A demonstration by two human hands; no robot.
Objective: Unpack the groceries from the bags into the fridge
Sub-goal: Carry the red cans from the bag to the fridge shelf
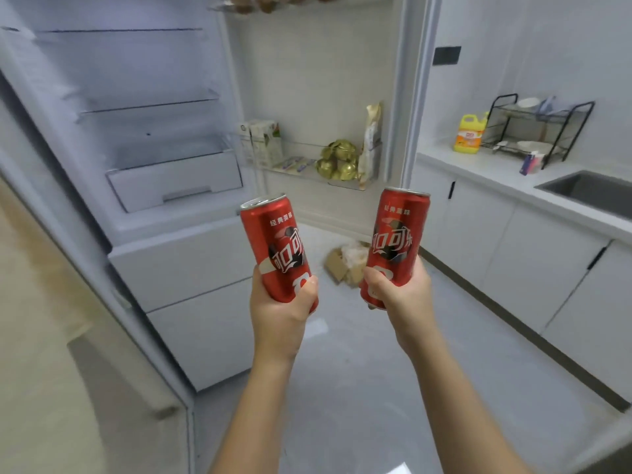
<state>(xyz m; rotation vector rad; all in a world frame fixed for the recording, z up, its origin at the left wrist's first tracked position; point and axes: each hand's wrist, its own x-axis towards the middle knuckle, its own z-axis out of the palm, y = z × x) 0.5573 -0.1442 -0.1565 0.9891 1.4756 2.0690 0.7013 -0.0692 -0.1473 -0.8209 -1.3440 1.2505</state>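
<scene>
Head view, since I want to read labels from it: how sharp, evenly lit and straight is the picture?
Head view: soft, even light, no hard shadows. Head view: print on the left can and right can is legible; the dish rack looks softer. Head view: wide-angle distortion bows the counter edge. Head view: pale glare on the floor.

Glossy red metal cans (278,248), gold foil sweets (338,159)

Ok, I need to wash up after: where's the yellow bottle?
In the head view, the yellow bottle stands on the white counter at right, just left of the black dish rack.
</scene>
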